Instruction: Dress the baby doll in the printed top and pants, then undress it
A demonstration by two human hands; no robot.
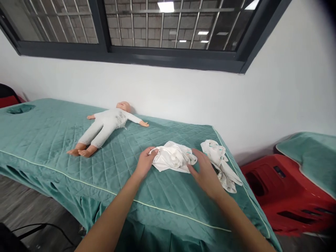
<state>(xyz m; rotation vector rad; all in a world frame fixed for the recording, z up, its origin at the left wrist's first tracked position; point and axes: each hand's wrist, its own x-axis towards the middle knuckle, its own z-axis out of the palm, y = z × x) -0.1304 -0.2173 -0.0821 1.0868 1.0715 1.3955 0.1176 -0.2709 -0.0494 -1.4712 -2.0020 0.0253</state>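
Observation:
A crumpled white baby garment (172, 156) lies on the green quilted bed cover, with small dark and teal marks near its right edge. My left hand (145, 162) pinches its left edge between thumb and fingers. At the opposite edge is my right hand (206, 173), thumb and fingers apart and touching the cloth. Just beyond that hand, a second white garment with a teal print (216, 154) lies bunched near the bed's right edge, partly hidden by the hand. A baby doll (109, 120) in a whitish suit rests on its back farther left, arms spread.
The bed cover (52, 129) has a pale piped edge and a face hole at far left. Behind it rise a white wall (183, 94) and a barred window (168, 28). A red plastic chair (283, 192) with green cloth stands at right.

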